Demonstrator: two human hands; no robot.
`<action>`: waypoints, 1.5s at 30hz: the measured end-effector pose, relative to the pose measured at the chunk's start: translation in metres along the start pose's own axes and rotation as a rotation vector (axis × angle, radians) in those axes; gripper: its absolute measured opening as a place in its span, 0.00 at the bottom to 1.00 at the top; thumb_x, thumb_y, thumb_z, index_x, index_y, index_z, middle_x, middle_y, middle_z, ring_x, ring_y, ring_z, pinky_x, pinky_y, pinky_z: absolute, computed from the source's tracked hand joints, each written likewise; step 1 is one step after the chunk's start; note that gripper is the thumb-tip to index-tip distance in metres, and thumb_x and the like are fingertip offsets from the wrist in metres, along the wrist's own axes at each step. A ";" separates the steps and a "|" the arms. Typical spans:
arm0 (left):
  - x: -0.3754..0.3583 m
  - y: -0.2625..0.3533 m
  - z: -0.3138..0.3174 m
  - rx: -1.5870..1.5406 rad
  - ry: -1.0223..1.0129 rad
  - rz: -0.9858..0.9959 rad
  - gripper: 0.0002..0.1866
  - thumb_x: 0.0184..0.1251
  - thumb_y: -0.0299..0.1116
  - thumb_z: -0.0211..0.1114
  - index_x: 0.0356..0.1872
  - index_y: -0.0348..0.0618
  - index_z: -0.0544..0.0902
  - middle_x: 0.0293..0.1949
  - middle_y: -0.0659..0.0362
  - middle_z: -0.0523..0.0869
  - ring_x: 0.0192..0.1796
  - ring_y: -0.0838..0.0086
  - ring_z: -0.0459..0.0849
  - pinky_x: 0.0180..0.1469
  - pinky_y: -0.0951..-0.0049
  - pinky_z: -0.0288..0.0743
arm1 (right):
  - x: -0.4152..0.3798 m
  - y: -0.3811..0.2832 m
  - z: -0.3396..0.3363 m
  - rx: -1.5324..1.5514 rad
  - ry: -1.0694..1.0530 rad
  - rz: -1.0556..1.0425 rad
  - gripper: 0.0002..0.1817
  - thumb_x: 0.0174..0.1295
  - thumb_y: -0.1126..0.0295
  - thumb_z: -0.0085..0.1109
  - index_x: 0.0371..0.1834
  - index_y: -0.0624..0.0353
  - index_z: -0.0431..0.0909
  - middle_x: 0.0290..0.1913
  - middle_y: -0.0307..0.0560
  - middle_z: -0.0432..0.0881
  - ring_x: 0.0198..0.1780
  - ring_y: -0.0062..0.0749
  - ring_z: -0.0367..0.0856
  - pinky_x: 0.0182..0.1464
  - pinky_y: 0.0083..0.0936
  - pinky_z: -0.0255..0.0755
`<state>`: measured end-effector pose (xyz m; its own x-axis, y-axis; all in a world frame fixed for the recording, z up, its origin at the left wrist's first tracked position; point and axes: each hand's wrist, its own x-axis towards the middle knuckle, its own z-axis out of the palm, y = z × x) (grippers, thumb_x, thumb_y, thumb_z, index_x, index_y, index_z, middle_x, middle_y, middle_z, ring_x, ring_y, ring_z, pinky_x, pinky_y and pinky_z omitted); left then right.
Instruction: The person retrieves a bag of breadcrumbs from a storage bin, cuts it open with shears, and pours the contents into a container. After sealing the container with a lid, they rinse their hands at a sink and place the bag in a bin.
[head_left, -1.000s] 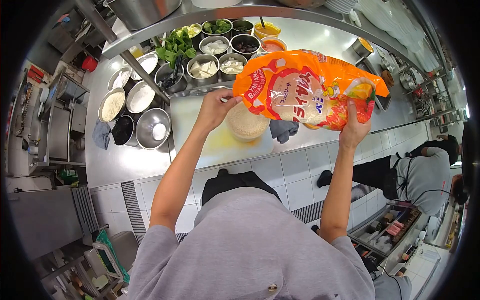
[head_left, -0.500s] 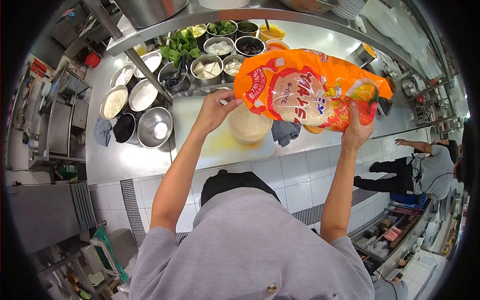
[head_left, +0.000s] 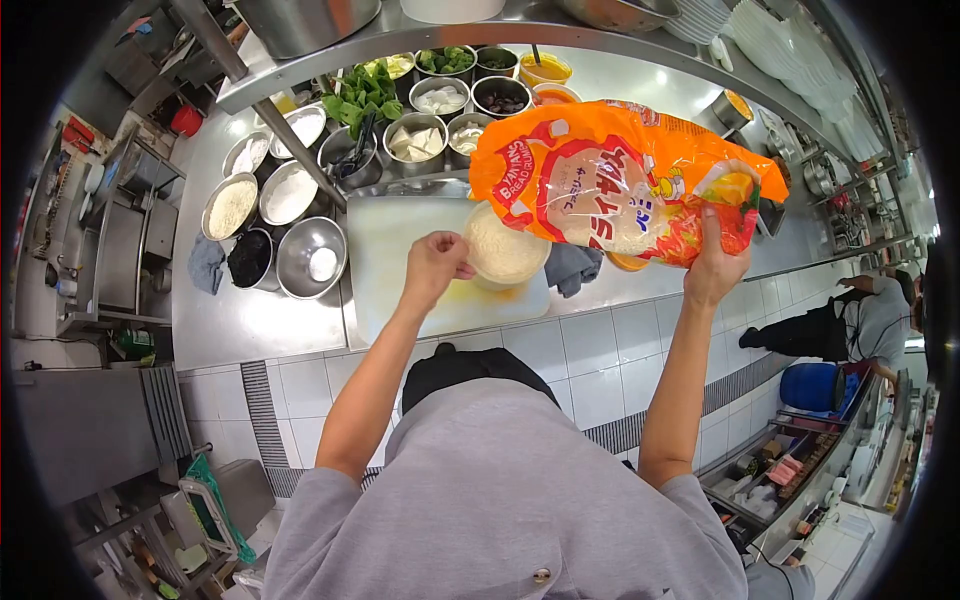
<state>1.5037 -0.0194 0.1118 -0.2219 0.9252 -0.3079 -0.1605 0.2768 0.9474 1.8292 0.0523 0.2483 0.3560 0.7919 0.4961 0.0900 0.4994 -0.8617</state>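
My right hand [head_left: 716,262] grips the lower right end of an orange bag of breadcrumbs [head_left: 600,190], its thumb on the printed front. The bag lies tilted in the air, its left end over a round tub of pale crumbs [head_left: 505,250]. That tub stands on a white cutting board [head_left: 390,290] with yellowish stains. My left hand [head_left: 438,268] is closed, its curled fingertips right at the tub's left rim; I cannot tell what they pinch, if anything. A grey cloth [head_left: 574,268] is bunched beside the tub, partly under the bag.
Several metal pots of ingredients, one with white cubes [head_left: 417,140], line the back. To the left stand a pot of pale flakes [head_left: 230,207] and a metal bowl [head_left: 312,257]. A steel shelf [head_left: 480,42] spans above. A person [head_left: 850,325] is at the far right.
My left hand has moved from the bag's left end down to the tub's rim, its fingers curling. The bag has barely shifted. The person at right has moved away.
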 end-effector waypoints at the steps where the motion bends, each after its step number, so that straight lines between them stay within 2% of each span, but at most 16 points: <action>1: 0.000 0.001 0.000 -0.001 -0.001 -0.002 0.14 0.70 0.33 0.63 0.45 0.28 0.80 0.31 0.54 0.85 0.27 0.72 0.86 0.32 0.76 0.84 | 0.000 0.000 0.000 0.006 -0.004 -0.003 0.18 0.62 0.75 0.67 0.53 0.70 0.75 0.49 0.48 0.83 0.45 0.27 0.83 0.48 0.24 0.78; 3: -0.003 0.004 0.000 -0.069 0.070 0.005 0.11 0.68 0.30 0.64 0.40 0.29 0.80 0.29 0.56 0.84 0.28 0.73 0.87 0.32 0.77 0.84 | -0.003 0.002 -0.003 -0.013 0.002 0.001 0.18 0.62 0.75 0.67 0.53 0.70 0.75 0.49 0.48 0.83 0.45 0.27 0.83 0.48 0.24 0.78; 9: -0.011 -0.005 0.000 -0.127 0.060 -0.033 0.12 0.69 0.29 0.63 0.43 0.27 0.77 0.32 0.54 0.84 0.29 0.71 0.87 0.33 0.76 0.85 | -0.003 0.000 0.000 -0.003 0.020 0.013 0.18 0.62 0.75 0.67 0.53 0.70 0.76 0.49 0.48 0.83 0.45 0.27 0.83 0.48 0.24 0.78; 17: -0.022 -0.008 0.003 -0.147 0.083 -0.013 0.12 0.70 0.31 0.62 0.44 0.28 0.76 0.32 0.54 0.83 0.30 0.71 0.88 0.33 0.76 0.86 | -0.001 -0.006 0.000 -0.031 0.033 -0.008 0.16 0.63 0.75 0.67 0.51 0.70 0.77 0.48 0.48 0.83 0.44 0.26 0.82 0.48 0.23 0.78; 45: -0.020 -0.007 0.005 -0.190 0.091 -0.029 0.13 0.71 0.31 0.62 0.45 0.29 0.75 0.33 0.53 0.83 0.31 0.69 0.88 0.36 0.76 0.86 | -0.004 0.007 0.001 0.009 0.036 0.034 0.19 0.62 0.74 0.67 0.53 0.71 0.75 0.49 0.48 0.83 0.45 0.27 0.83 0.48 0.24 0.79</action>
<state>1.5142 -0.0388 0.1119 -0.2993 0.8877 -0.3498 -0.3445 0.2413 0.9073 1.8278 0.0533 0.2401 0.3919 0.7955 0.4621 0.0686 0.4756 -0.8770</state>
